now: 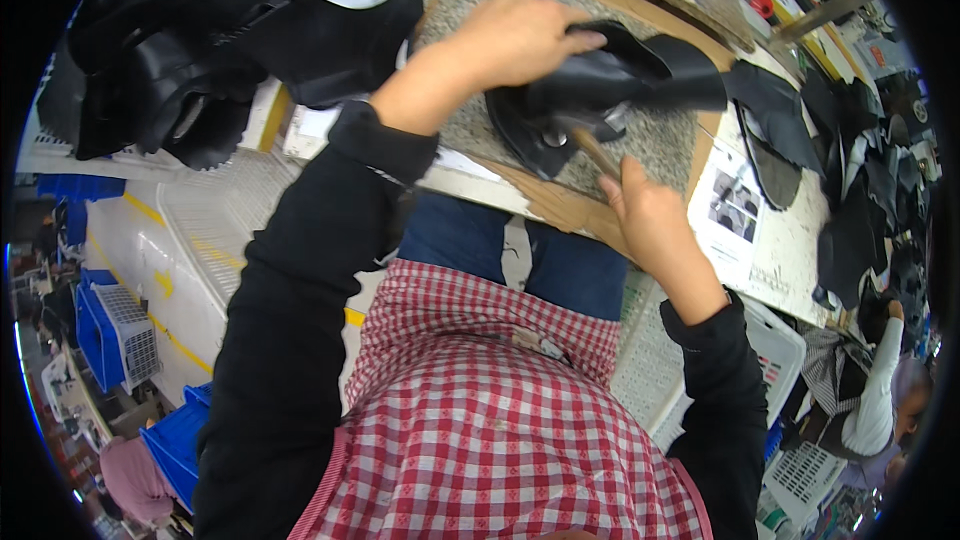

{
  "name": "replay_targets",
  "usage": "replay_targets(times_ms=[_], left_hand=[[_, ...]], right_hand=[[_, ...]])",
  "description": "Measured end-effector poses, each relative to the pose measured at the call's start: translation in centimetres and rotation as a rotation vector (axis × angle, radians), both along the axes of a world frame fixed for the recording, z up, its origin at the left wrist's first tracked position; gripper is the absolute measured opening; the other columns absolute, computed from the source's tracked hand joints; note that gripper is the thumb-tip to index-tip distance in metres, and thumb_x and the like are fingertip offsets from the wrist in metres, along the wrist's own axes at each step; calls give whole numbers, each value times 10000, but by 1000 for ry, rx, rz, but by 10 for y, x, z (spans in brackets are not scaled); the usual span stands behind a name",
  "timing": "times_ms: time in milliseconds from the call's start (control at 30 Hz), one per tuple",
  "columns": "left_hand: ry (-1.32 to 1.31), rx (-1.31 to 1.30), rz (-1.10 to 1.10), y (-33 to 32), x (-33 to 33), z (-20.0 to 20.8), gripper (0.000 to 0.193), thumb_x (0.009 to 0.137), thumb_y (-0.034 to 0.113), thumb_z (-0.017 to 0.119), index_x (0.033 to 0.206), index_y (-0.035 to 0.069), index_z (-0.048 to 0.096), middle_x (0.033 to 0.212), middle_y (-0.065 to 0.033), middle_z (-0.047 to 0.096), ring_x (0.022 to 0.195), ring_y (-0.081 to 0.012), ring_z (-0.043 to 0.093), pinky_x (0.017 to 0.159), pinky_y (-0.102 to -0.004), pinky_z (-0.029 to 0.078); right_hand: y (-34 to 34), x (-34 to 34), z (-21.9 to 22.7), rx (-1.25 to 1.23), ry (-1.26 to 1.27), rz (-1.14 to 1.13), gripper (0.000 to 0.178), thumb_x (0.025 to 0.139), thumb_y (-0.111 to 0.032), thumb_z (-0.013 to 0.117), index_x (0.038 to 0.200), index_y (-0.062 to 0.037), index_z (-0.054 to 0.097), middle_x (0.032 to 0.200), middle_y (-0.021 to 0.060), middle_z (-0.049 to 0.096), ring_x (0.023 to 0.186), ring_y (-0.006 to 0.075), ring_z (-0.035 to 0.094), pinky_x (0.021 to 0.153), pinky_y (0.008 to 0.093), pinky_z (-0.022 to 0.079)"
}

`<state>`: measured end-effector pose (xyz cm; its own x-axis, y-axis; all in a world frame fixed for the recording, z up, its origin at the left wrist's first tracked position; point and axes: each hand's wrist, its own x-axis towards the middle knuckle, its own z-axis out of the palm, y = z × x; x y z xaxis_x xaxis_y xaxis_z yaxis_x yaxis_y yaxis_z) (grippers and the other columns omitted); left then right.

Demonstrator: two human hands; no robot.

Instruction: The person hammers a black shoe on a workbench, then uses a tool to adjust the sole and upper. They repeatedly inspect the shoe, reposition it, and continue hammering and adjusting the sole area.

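A black leather piece, which looks like a shoe or boot upper (600, 80), lies folded and curved on a grey speckled stone slab (655, 150). My left hand (525, 40) is at its upper left, with the thumb over the edge and the fingers partly hidden; it grips the leather. My right hand (648, 212) is closed round the wooden handle of a hammer (596, 151). The hammer's metal head is blurred and sits over the lower part of the leather; I cannot tell whether it touches.
Black leather pieces are heaped at the left (330, 45) and more lie at the right (775, 125). A printed sheet (728, 202) lies right of the slab. White crates (765, 340) stand below the table, and blue crates (98, 325) on the floor at left. Other people work at both sides.
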<state>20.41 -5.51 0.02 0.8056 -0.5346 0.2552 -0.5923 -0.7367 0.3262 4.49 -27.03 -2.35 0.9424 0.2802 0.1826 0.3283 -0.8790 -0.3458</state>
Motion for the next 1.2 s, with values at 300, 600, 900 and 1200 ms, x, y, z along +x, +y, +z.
replay_targets(times_ms=[300,600,900,1200], left_hand=[[-256,-476,100,16,-54,-49,707,844,157,779,1499,204,516,1371,-142,589,1261,-379,578,1015,-439,501],[-241,-340,384,18,-68,5,283,834,59,671,1104,-23,650,1003,-258,690,962,-445,684,828,-472,556],[-866,194,-45,-80,-34,114,315,831,153,669,1116,20,685,1109,-247,640,1012,-373,678,794,-454,557],[-96,-46,-512,7,-39,-19,951,732,245,862,1573,142,428,1567,-151,444,1462,-369,385,1221,-473,328]], right_hand=[[0,-9,-20,20,130,-17,291,1037,-245,615,1058,29,521,681,244,649,639,465,662,560,526,520],[-12,-42,-13,173,172,-37,338,1060,-296,584,1062,39,530,682,265,623,661,479,642,571,521,484],[-28,-78,59,192,-122,-157,250,1050,-238,605,1026,-4,522,691,242,622,649,471,642,560,507,491],[-38,-55,-63,0,-1,-214,281,1040,-275,599,996,-17,498,680,226,664,619,457,664,539,537,530]])
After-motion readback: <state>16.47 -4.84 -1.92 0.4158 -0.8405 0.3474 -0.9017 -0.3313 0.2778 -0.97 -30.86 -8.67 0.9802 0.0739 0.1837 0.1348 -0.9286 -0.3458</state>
